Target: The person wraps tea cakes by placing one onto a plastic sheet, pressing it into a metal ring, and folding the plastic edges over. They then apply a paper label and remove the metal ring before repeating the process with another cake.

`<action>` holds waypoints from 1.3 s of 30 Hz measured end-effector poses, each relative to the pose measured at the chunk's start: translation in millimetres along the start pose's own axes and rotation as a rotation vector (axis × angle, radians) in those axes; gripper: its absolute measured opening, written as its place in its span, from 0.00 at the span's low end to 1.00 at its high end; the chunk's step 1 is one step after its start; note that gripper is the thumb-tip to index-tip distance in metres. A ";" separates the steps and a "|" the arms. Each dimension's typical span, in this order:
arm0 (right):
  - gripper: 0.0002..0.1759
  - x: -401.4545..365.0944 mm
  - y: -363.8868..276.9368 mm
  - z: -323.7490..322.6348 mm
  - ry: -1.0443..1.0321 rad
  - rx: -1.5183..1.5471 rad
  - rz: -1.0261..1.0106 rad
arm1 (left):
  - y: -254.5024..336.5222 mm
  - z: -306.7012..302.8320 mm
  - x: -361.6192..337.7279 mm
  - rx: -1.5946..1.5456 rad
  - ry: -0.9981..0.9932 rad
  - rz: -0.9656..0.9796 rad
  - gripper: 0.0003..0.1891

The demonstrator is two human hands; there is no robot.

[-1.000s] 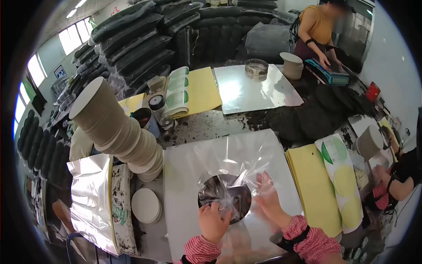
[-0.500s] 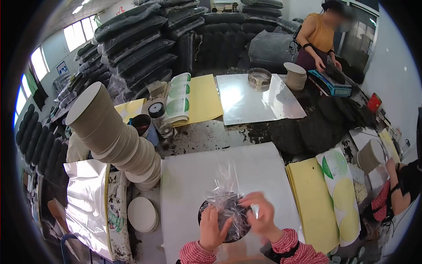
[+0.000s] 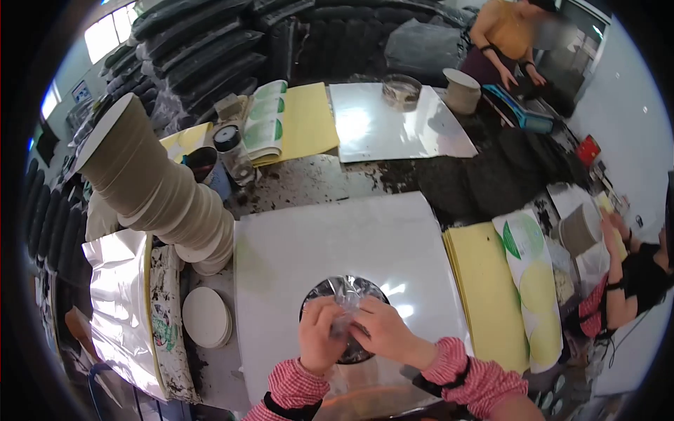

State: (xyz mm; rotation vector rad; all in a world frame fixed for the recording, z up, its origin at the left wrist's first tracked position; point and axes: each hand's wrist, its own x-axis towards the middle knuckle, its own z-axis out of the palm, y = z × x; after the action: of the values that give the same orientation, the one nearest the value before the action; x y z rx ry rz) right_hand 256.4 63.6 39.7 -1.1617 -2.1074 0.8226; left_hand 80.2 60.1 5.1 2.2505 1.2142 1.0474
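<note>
In front of me a round dark ring or mould [image 3: 381, 285] rests on a white board [image 3: 281, 249], with dark material partly showing inside. Clear plastic film [image 3: 345, 289] stands bunched up over its middle. My left hand [image 3: 323, 335] is closed on the film from the left, and my right hand [image 3: 385, 330] pinches it from the right. The fingertips of both hands almost meet over the ring. My hands hide the ring's near part.
A tall leaning stack of pale discs [image 3: 158, 186] rises at left, beside a small pile of discs [image 3: 205, 317]. Yellow sheets [image 3: 484, 295] and a green-printed label sheet [image 3: 533, 281] lie right. A jar [image 3: 233, 154] stands behind. Two other people work at right.
My hands have come together over the ring, and the film that stood up tall and loose is now gathered low between them. The camera view has tilted downward.
</note>
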 end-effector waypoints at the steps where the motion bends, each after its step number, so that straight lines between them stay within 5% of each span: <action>1: 0.12 1.5 12.0 14.5 0.041 -0.091 -0.101 | 12.0 -0.7 3.6 -0.008 0.081 -0.075 0.37; 4: 0.14 10.9 21.8 13.2 0.067 -0.218 -0.239 | 21.0 -10.2 20.6 -0.019 0.190 -0.062 0.39; 6: 0.13 4.4 21.7 8.2 0.020 -0.147 -0.223 | 25.8 -16.2 20.6 0.192 -0.237 -0.048 0.38; 7: 0.14 -1.5 19.6 -1.9 -0.139 -0.260 -0.187 | 19.5 -6.9 15.6 0.288 -0.267 -0.055 0.36; 10: 0.11 1.5 -21.0 -35.7 0.005 -0.379 -0.053 | 23.4 -4.2 16.0 0.375 -0.275 -0.032 0.35; 13: 0.09 21.2 13.5 3.5 0.000 -0.542 -0.003 | 23.1 -1.8 12.8 0.409 -0.304 -0.012 0.35; 17: 0.05 14.6 32.1 -22.5 0.106 -0.199 -0.030 | 17.4 0.1 12.5 0.373 -0.339 -0.062 0.37; 20: 0.06 -14.6 70.9 -118.5 0.476 -0.498 0.038 | 30.5 -7.3 19.1 0.377 -0.359 -0.052 0.34; 23: 0.17 -69.2 210.7 -187.2 0.565 -0.888 0.649 | 31.6 -9.3 19.4 0.397 -0.369 -0.054 0.33; 25: 0.22 -102.4 248.6 -210.8 0.770 -1.357 0.500 | 29.9 -8.9 20.1 0.395 -0.395 -0.070 0.36; 29: 0.27 -105.9 273.3 -227.3 0.578 -1.143 0.638 | 33.4 -10.0 22.2 0.402 -0.419 -0.089 0.37; 31: 0.23 -93.3 252.5 -251.3 0.284 -0.869 0.858 | 33.2 -10.7 20.2 0.393 -0.408 -0.080 0.37; 37: 0.12 -94.8 283.1 -258.5 0.469 -0.869 0.815 | 34.7 -9.2 24.3 0.399 -0.354 -0.035 0.35; 39: 0.08 -78.8 236.3 -260.8 0.381 -0.713 0.610 | 32.7 -11.2 22.6 0.430 -0.279 -0.008 0.32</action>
State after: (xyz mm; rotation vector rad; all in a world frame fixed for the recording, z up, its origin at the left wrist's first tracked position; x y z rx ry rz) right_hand 603.9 156.5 13.4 -2.1964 -1.7592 0.0179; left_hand 97.7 60.4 42.5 2.5934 1.4232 0.4731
